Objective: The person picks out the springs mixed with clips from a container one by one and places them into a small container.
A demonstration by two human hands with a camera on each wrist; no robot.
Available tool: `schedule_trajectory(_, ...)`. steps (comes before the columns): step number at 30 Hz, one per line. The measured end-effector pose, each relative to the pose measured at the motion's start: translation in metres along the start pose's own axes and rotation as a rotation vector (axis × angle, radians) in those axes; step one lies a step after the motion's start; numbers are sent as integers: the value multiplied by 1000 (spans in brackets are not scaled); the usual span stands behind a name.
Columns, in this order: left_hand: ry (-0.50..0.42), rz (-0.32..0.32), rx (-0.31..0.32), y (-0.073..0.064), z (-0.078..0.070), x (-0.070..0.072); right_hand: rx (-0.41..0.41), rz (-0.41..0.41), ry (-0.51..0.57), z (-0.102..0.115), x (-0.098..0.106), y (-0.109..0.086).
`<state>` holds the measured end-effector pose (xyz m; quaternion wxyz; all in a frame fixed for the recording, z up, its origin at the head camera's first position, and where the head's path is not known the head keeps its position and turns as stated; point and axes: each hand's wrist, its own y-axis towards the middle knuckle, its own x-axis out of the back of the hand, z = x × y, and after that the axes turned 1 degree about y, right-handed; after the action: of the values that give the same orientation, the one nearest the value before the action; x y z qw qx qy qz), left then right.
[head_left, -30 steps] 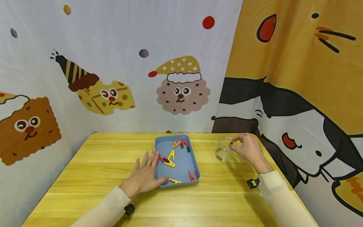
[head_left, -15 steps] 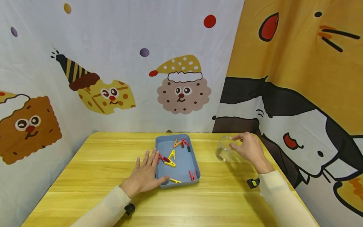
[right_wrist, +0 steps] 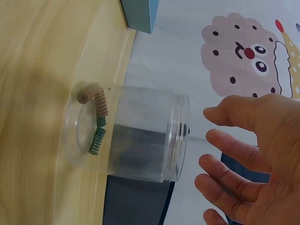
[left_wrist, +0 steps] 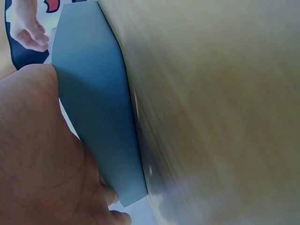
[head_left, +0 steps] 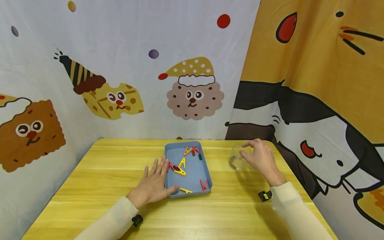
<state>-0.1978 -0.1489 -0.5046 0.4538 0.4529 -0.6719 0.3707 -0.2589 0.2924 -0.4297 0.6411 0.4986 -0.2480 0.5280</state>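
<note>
Free gap between tray (head_left: 192,181) and jar (right_wrist: 140,136)

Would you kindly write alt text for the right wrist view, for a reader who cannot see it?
A bare, empty right hand hovers near the rim of a clear cylindrical jar with small ridged brown and green pieces at its bottom. The jar stands on a light wooden table before a white cloth printed with a cartoon biscuit.

Seemingly wooden table (head_left: 225,210) under tray (head_left: 193,181) and jar (right_wrist: 140,110)
</note>
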Motion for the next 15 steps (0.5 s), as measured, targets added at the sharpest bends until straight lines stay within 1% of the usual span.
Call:
schedule_trajectory(4,-6,4,2,0,-1,1,22,-22,-1,3,-4,-2)
schedule_trajectory(9,-2,8,4,-1,-3,3,60,-17,8,5,-10,-4)
schedule_trajectory(15,4,-3,2,0,-4,2,104,-15,20,7,-19,-6)
